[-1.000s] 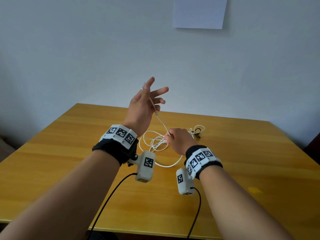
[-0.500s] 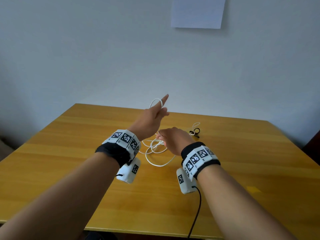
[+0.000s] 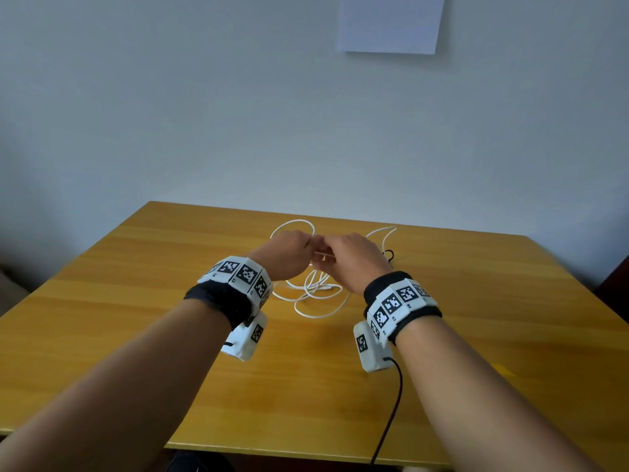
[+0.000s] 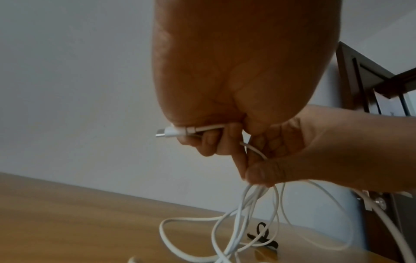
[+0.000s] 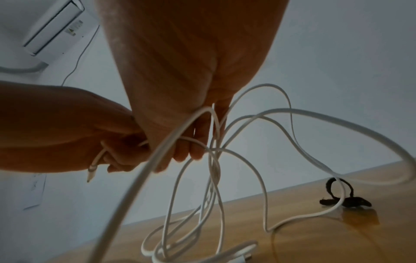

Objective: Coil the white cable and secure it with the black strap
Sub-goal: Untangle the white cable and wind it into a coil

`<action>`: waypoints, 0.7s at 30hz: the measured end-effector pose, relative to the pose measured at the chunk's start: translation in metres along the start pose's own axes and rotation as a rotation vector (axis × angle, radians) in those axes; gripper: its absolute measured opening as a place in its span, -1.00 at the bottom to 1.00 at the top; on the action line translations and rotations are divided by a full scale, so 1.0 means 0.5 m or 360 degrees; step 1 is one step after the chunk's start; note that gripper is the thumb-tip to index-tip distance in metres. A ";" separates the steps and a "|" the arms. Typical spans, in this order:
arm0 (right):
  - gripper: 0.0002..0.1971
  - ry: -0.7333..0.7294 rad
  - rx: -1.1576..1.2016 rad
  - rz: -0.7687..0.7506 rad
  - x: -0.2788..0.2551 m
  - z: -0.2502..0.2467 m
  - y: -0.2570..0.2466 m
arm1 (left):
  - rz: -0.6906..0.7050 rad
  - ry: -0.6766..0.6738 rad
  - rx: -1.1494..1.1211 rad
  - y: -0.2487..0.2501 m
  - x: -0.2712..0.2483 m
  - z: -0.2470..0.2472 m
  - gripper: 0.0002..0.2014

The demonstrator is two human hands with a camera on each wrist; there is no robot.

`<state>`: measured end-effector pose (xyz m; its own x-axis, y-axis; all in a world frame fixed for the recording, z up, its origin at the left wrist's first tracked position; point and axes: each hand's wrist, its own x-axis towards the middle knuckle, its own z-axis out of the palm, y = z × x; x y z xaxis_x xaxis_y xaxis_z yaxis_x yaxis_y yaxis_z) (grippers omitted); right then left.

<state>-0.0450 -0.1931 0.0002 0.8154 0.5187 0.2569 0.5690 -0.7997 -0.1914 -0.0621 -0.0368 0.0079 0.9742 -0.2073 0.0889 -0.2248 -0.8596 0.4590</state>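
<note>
The white cable (image 3: pixel 316 291) hangs in loose loops from both hands down to the wooden table (image 3: pixel 136 301). My left hand (image 3: pixel 292 248) grips the cable near its plug (image 4: pixel 173 132), which sticks out of the fist. My right hand (image 3: pixel 354 257), touching the left, pinches several strands (image 5: pixel 213 135) together above the table. A loop (image 3: pixel 292 226) stands up behind the left hand. The black strap (image 5: pixel 344 199) lies on the table to the right, looped round a cable strand (image 3: pixel 389 255).
A sheet of paper (image 3: pixel 391 22) hangs on the wall behind the table. A black wrist-camera lead (image 3: pixel 391 413) runs off the table's near edge. An air conditioner (image 5: pixel 56 30) shows in the right wrist view, and dark furniture (image 4: pixel 371 85) stands at the right.
My left hand came down from its raised, open-fingered pose and closed on the cable beside the right hand. Both hands now meet over the table's middle.
</note>
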 end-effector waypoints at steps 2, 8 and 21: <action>-0.75 0.0052 -0.0050 0.0010 0.003 0.006 0.005 | -0.0031 0.0006 -0.0025 0.007 0.001 -0.004 -0.55; -0.65 0.0158 -0.0236 0.0028 0.013 0.025 0.026 | -0.0215 0.0174 -0.0297 0.007 0.012 -0.001 -0.54; -0.46 -0.0115 -0.0389 0.0518 -0.010 0.054 0.092 | -0.0433 0.0510 -0.0947 -0.025 0.001 -0.050 -0.49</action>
<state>-0.0198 -0.2244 -0.0357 0.9591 0.2396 0.1511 0.2451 -0.9693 -0.0191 -0.0582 -0.0144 0.0241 0.9723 0.2030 0.1158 -0.0143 -0.4426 0.8966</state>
